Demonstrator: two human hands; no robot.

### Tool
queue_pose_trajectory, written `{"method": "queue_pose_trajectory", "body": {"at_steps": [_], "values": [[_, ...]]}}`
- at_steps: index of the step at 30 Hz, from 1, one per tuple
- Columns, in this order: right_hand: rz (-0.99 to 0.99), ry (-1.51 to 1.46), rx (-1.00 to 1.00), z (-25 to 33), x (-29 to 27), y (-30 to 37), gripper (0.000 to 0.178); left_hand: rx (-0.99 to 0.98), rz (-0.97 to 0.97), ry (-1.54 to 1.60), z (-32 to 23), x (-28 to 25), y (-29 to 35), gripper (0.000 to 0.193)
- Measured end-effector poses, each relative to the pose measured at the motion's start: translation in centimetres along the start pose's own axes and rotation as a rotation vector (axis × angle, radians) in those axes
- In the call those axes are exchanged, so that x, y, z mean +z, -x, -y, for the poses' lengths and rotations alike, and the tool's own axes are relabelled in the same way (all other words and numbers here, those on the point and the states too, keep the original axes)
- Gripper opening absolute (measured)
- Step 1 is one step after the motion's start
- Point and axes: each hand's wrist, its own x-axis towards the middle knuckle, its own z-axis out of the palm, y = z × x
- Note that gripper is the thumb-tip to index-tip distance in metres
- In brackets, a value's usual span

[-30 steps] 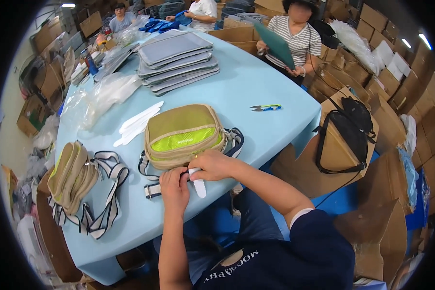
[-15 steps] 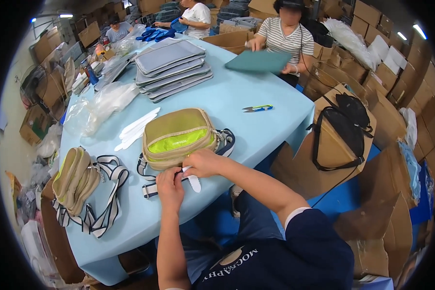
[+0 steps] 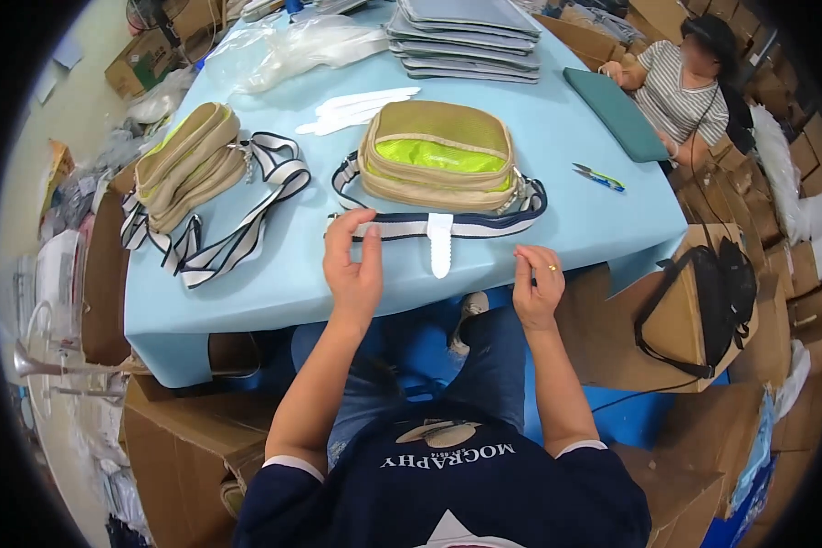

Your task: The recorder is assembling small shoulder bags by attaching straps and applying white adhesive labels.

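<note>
Looked like you were fitting a white strip to the striped strap of the tan-and-green bag. My read: strip was on, check stage. It lay across the strap, toothed tail pointing at you; couldn't tell if it was fully fastened. Bag sat mid-worktop, strap running along its near side.

Next move probably called for a light pinch on the strap to square it up, strip kept in place, no tugging.

Fingers: your left hand had thumb and index spread by the strap's left end, gripping nothing; contact unclear. Your right hand was curled, thumb and index tips close together, just short of the strap. Nothing visible between them; couldn't tell if they met.
</note>
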Motion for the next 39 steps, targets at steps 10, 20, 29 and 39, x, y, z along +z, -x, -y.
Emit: {"method": "queue_pose_trajectory", "body": {"at_steps": [10, 20, 29, 39], "values": [[0.412, 0.040, -0.152, 2.4, 4.3, -4.1, 0.029, 0.255, 0.373, -0.292, 0.1, 2.7, -0.8, 0.035], [0.457, -0.026, -0.057, 2.1, 5.2, -4.6, 0.031, 0.160, 0.574, -0.218, 0.8, 3.0, -2.2, 0.020], [0.575, -0.028, -0.032, 1.1, 5.1, -5.3, 0.025, -0.027, 0.770, -0.237, 1.5, 3.1, -3.2, 0.019], [0.667, -0.064, 0.000, 1.2, 4.5, -5.9, 0.027, 0.007, 0.695, -0.250, 1.8, 3.3, -2.3, 0.033]]}}
